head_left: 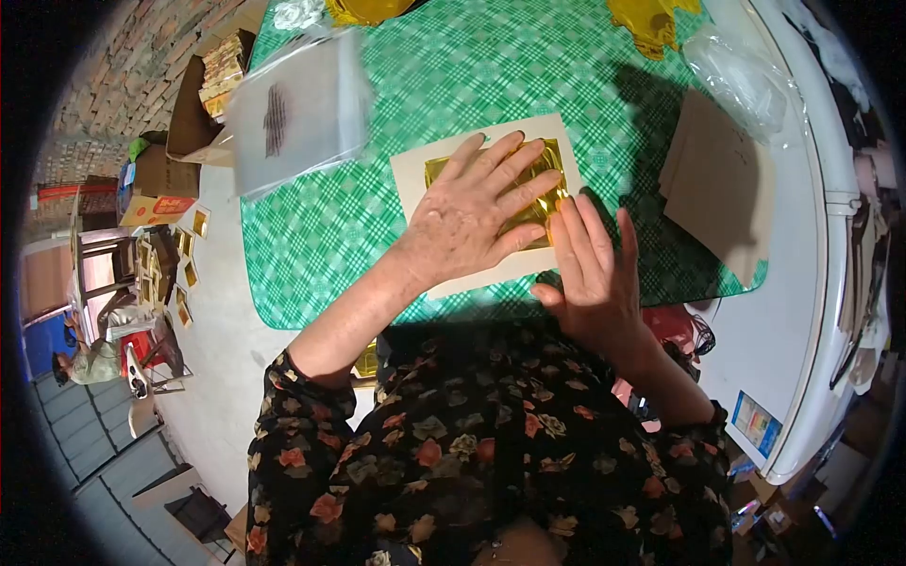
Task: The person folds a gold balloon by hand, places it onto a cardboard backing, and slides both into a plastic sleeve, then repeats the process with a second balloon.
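A cream-coloured board [472,280] lies slightly turned on the table, with a shiny gold foil sheet [554,158] on its middle. My left hand [477,206] rests palm down across the foil with its fingers spread, covering much of it. At the foil's right edge, my right hand [596,264] has its fingers stretched out, their tips close to or touching the gold. No object shows in either hand. Wrinkles and bright reflections run along the foil to the right of my left hand.
The table has a green checked cover [434,75]. A clear plastic packet [302,113] lies at left, a stack of cream boards [717,189] at right with clear plastic [741,80] above. Gold material [656,26] sits at the far edge. Another person [94,363] is at far left.
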Tool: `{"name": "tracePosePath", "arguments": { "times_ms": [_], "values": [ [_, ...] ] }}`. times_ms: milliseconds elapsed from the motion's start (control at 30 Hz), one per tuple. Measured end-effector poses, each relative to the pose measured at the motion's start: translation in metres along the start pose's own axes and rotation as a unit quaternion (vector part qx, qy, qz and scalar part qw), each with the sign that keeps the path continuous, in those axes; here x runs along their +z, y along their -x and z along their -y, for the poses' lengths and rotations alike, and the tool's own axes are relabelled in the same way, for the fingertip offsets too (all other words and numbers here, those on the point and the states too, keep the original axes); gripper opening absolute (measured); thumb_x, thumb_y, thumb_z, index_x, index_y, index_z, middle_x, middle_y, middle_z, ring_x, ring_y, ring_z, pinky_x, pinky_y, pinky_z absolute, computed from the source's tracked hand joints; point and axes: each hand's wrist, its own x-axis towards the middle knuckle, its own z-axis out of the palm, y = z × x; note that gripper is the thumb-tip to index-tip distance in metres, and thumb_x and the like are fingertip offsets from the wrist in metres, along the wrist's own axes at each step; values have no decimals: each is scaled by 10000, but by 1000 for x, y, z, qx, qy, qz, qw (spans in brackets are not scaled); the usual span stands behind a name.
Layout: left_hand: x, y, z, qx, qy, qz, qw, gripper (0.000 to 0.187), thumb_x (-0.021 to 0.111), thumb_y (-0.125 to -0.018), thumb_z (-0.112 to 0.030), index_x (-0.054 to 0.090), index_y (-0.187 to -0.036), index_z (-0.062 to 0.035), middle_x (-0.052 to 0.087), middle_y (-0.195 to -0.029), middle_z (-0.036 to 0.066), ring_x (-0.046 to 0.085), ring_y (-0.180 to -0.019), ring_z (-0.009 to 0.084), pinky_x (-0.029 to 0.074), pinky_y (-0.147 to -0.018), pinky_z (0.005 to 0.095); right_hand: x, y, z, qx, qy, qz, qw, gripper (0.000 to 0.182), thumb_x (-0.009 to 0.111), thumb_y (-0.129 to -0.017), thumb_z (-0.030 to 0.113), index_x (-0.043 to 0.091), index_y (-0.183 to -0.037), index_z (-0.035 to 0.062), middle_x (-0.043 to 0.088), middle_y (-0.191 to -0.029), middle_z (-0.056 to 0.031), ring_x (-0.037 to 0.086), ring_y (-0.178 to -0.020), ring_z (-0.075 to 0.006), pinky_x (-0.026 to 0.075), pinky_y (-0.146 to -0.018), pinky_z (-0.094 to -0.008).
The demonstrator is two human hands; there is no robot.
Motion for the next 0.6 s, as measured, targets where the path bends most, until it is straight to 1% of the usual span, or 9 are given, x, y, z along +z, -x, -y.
{"name": "tracePosePath", "arguments": {
  "times_ms": [33,133,233,300,333,367,467,500,600],
  "values": [
    [0,1,0,-1,-1,2,1000,609,560,-1053,-538,521,-1578,-232,436,-1664,94,349,-1574,314,203,-1316,564,2,3,1,7,-21,-3,1000,753,295,-1129,545,611,-1372,-94,588,-1488,-240,482,-1471,-367,207,-1271,-641],
    [0,0,0,0,-2,-2,1000,608,573,-1048,-527,525,-1576,-232,435,-1666,96,344,-1577,313,198,-1318,565,-3,7,2,10,-25,7,1000,721,319,-1133,515,604,-1371,-103,578,-1495,-240,483,-1464,-372,241,-1259,-642],
    [2,2,1,1,0,-8,1000,612,574,-1045,-532,523,-1578,-234,433,-1666,101,338,-1580,313,189,-1320,565,-2,10,3,8,-22,-10,1000,598,472,-1097,416,606,-1350,-109,582,-1472,-233,497,-1440,-386,305,-1232,-639],
    [4,2,0,2,0,-17,1000,623,569,-1044,-545,516,-1582,-235,429,-1668,105,330,-1583,313,181,-1321,564,-6,12,-4,-4,-87,-26,996,513,582,-1030,310,611,-1326,-108,577,-1451,-242,507,-1423,-393,342,-1212,-637],
    [4,2,1,-2,4,-19,1000,623,567,-1043,-529,512,-1584,-226,427,-1670,105,325,-1586,314,177,-1323,564,-10,9,-6,-11,-119,-34,992,484,638,-996,257,614,-1314,-107,575,-1441,-246,512,-1415,-396,360,-1201,-636],
    [6,3,0,-4,8,-20,1000,622,565,-1043,-514,507,-1587,-217,424,-1672,105,319,-1588,315,173,-1324,563,-11,2,-9,-24,-126,-52,990,501,700,-901,135,591,-1323,-112,557,-1433,-262,524,-1385,-423,402,-1180,-605],
    [11,3,-1,-12,-7,-14,1000,622,546,-1036,-449,492,-1593,-180,413,-1678,111,300,-1595,320,164,-1327,563,-17,-42,-1,0,-251,-98,963,552,698,-919,129,537,-1385,-119,518,-1478,-275,526,-1363,-457,405,-1181,-567],
    [11,3,-3,-17,-15,-11,1000,622,538,-1032,-425,487,-1595,-166,409,-1680,114,294,-1597,321,162,-1328,563,-19,-56,6,39,-340,-85,936,628,673,-965,181,456,-1482,-104,470,-1532,-282,495,-1383,-481,380,-1202,-540],
    [5,1,-8,-36,7,3,999,626,511,-1014,-370,483,-1589,-124,400,-1681,124,287,-1598,330,161,-1329,562,1,-84,12,56,-306,-92,946,660,633,-1009,225,401,-1552,-70,434,-1570,-282,438,-1442,-475,342,-1225,-538]
  ]
}}
